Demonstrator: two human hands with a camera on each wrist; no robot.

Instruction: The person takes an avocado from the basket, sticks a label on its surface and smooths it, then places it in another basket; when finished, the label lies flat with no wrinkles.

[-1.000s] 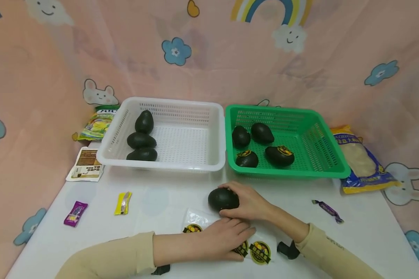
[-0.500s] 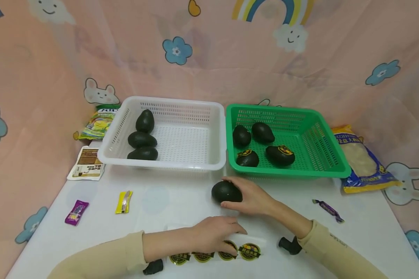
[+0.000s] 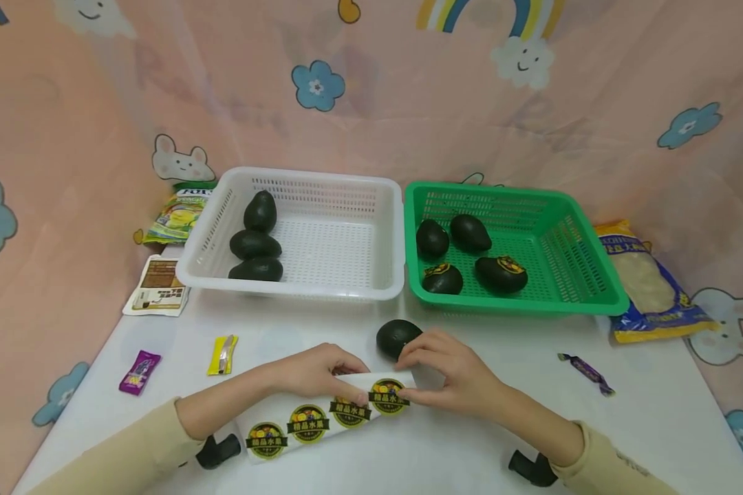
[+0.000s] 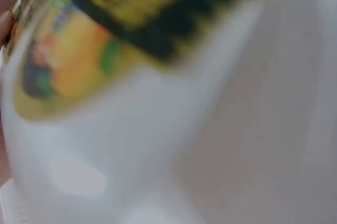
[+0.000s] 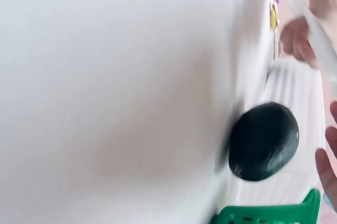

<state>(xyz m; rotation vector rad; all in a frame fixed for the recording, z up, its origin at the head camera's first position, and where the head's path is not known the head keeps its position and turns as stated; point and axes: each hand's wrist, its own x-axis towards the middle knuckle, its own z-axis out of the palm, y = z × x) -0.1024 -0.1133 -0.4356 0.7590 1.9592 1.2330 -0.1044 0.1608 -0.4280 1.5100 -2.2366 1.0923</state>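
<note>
A white strip of round fruit stickers [image 3: 308, 423] slants above the table in the head view. My left hand [image 3: 314, 371] pinches it by its upper edge, thumb in front. My right hand [image 3: 455, 375] is at the strip's right end, thumb near the last sticker and fingers bent apart from the thumb. In the right wrist view its fingers [image 5: 327, 174] show at the right edge with a gap between them and the strip. An avocado [image 3: 397, 338] lies on the table just behind the right fingertips. The left wrist view is filled by the blurred sticker strip [image 4: 131, 129].
A white basket [image 3: 322, 292] holds 3 avocados. Beside it, a green basket [image 3: 526, 306] holds several, some with stickers. Bags [image 3: 653, 289] flank the baskets. Small candies [image 3: 139, 372] lie left, and a purple wrapped one [image 3: 587, 375] lies right.
My right hand has let go of the avocado and come to the strip's end. My left hand has lifted the sticker strip off the table and tilted it up.
</note>
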